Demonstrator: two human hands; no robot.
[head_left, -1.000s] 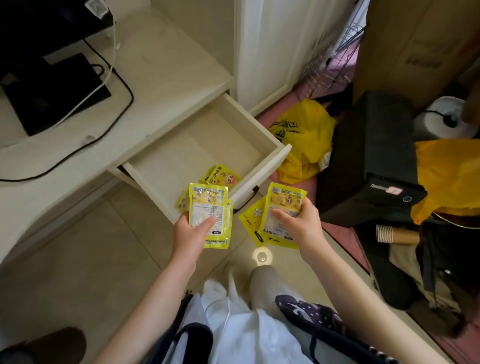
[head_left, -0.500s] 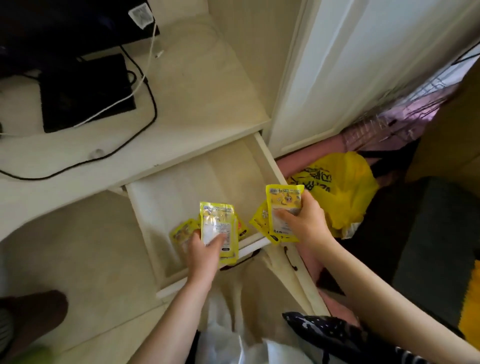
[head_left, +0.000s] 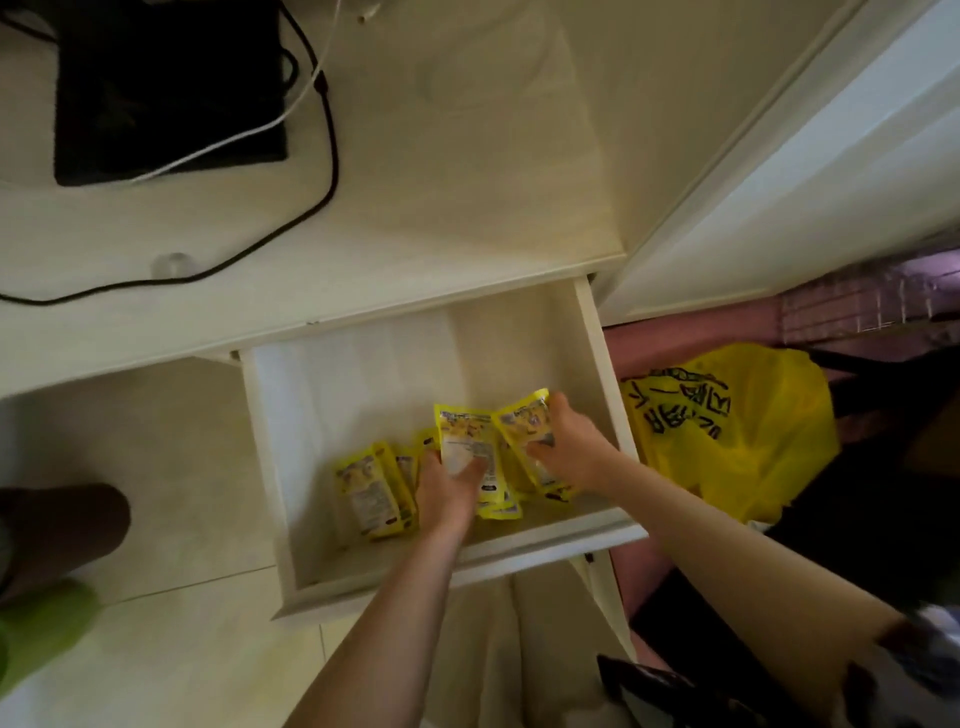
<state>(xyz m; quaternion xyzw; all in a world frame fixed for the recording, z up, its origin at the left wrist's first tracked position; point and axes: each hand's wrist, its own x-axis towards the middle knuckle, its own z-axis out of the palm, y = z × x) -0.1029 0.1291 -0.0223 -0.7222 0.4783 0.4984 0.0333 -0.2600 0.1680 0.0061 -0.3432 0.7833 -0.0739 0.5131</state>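
Left packet: our left hand grips it, low inside the drawer, front half.
Right packet: gripped by our right hand, near the right wall.
Open room: loose packets leftward; bare floor behind.

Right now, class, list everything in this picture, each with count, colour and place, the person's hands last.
desk top: one, pale, upper part of the picture.
drawer: one, white, pulled open below the desk top.
loose packets: several, yellow, lying in the drawer near its front.
left packet: at least one, yellow, held over the drawer.
right packet: at least one, yellow, held beside the left packet.
pad: one, black, on the desk top.
black cable: one, black, curving across the desk top.
white cable: one, white, lying across the pad.
plastic bag: one, yellow, on the floor right of the drawer.
left hand: one, gripping the left packet.
right hand: one, gripping the right packet.
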